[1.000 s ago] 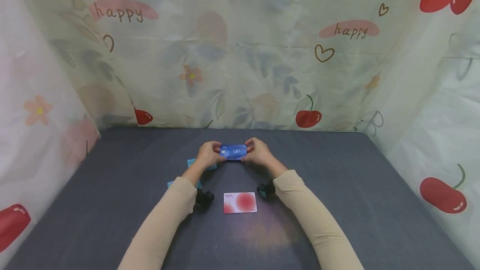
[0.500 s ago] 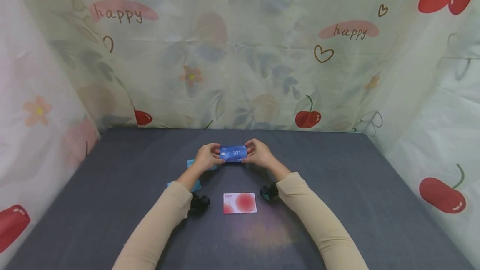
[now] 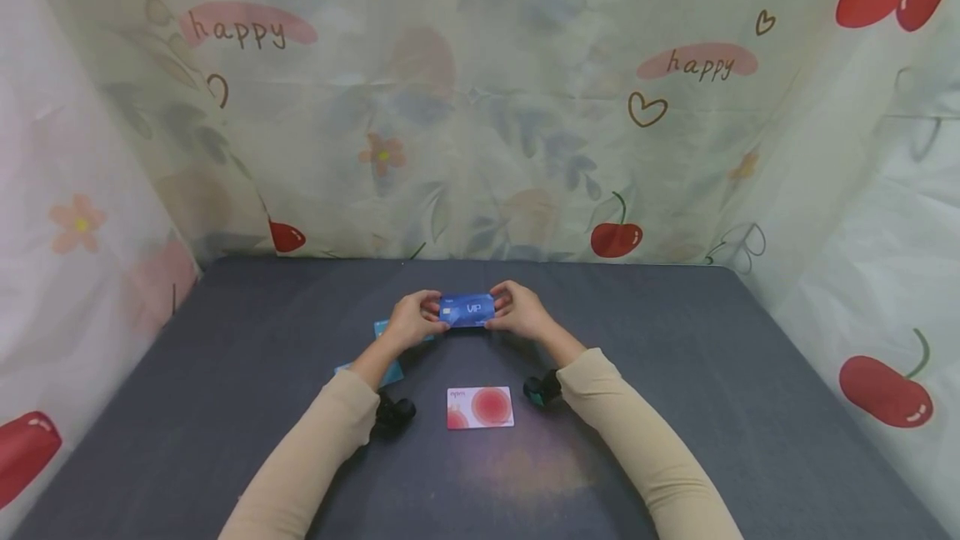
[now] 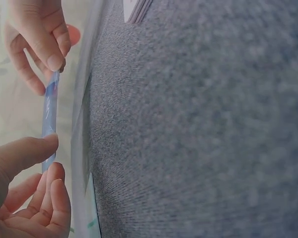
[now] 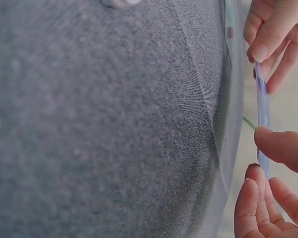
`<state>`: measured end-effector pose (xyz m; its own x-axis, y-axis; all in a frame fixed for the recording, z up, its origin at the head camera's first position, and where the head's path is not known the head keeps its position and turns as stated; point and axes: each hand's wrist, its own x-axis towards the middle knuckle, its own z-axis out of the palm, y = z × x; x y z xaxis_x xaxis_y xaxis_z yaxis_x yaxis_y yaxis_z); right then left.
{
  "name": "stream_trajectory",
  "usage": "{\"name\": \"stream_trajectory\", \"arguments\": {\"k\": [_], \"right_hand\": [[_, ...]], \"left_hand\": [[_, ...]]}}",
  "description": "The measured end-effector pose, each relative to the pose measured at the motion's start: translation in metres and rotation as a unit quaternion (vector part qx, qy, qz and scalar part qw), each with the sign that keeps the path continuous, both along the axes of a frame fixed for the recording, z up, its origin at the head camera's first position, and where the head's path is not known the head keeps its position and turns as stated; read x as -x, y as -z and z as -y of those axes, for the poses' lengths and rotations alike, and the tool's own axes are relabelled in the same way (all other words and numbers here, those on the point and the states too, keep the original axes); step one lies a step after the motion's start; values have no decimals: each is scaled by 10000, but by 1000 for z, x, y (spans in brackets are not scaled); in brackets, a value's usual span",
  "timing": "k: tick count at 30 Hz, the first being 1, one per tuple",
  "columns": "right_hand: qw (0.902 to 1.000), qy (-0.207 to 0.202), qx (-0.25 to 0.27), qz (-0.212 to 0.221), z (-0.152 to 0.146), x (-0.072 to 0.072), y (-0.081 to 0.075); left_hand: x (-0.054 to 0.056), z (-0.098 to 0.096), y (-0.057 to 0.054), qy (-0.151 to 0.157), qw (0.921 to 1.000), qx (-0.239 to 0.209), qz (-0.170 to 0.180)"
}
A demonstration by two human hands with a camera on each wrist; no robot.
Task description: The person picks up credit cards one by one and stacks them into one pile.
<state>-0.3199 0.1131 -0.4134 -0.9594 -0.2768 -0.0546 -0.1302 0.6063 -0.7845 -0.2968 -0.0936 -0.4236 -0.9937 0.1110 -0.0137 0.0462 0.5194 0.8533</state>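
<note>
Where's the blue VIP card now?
Head view, slightly left of and below centre: the VIP card is held between the left hand and right hand, beyond the red-and-white card on the table.

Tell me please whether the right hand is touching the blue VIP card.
Touching. The left wrist view shows it: the right hand pinches one end of the blue VIP card, with no gap visible at the thumb tip.

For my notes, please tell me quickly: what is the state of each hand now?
Left hand: holding the blue card by its left end.
Right hand: holding the blue card by its right end.
</note>
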Motion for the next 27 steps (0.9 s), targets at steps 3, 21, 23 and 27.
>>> {"name": "stream_trajectory", "arguments": {"k": [3, 21, 23, 27], "right_hand": [[10000, -13, 16, -56, -2, -1, 1], [9992, -343, -71, -212, -10, -15, 1], [9991, -358, -58, -200, -10, -16, 1], [9989, -413, -16, -240, -11, -19, 0]], "left_hand": [[-1, 1, 2, 67, 9999, -87, -34], [-13, 2, 7, 105, 9999, -99, 54], [-15, 3, 6, 122, 9999, -82, 36], [-19, 3, 4, 146, 9999, -18, 9]]}}
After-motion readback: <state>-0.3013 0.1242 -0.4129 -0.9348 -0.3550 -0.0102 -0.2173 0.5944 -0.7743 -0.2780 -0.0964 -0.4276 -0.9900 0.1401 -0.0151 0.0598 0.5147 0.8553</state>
